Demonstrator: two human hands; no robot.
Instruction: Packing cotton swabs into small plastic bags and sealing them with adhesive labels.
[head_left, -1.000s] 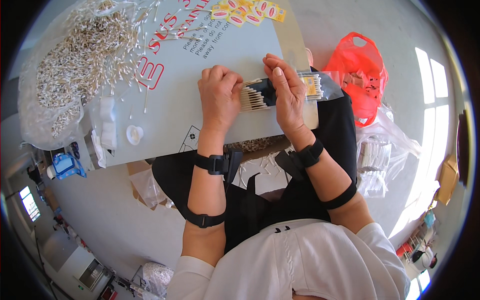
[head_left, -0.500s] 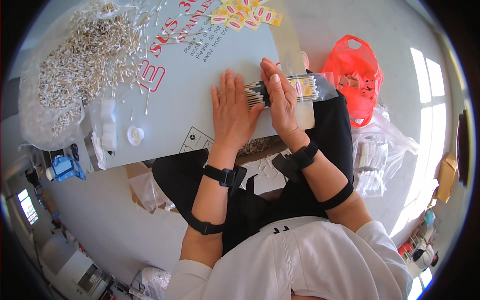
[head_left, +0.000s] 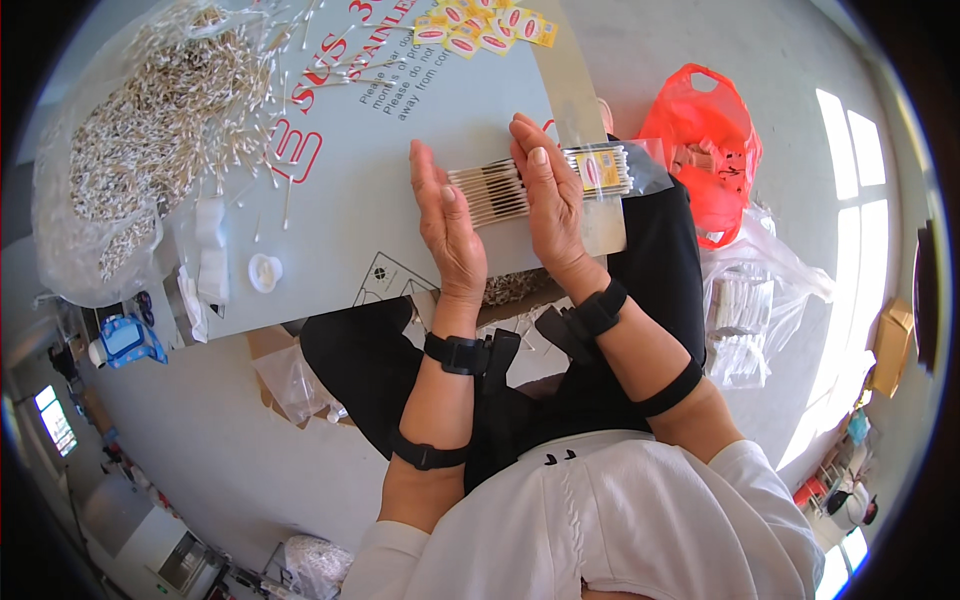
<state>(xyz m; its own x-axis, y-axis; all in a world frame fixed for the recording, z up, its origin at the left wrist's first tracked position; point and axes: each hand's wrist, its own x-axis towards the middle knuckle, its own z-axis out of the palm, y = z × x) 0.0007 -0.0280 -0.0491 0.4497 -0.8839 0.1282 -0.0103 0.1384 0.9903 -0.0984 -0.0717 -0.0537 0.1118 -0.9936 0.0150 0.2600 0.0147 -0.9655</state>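
A flat layer of cotton swabs lies near the table's right edge, its sticks side by side. My left hand stands on edge at the layer's left end, with fingers straight and palm facing the swabs. Across the middle of the layer, my right hand is also on edge, fingers stretched out, hiding part of the sticks. To its right, the swab tips and a yellow printed card show inside a clear plastic bag. Neither hand is closed around anything.
A large clear bag of loose swabs covers the table's left, with stray swabs beside it. Several yellow cards lie at the far side. A small white cup stands near the front edge; a red plastic bag is beyond the right edge.
My left hand has turned from lying flat over the swabs to standing on edge, slightly left, uncovering more sticks. My right hand keeps nearly the same place.
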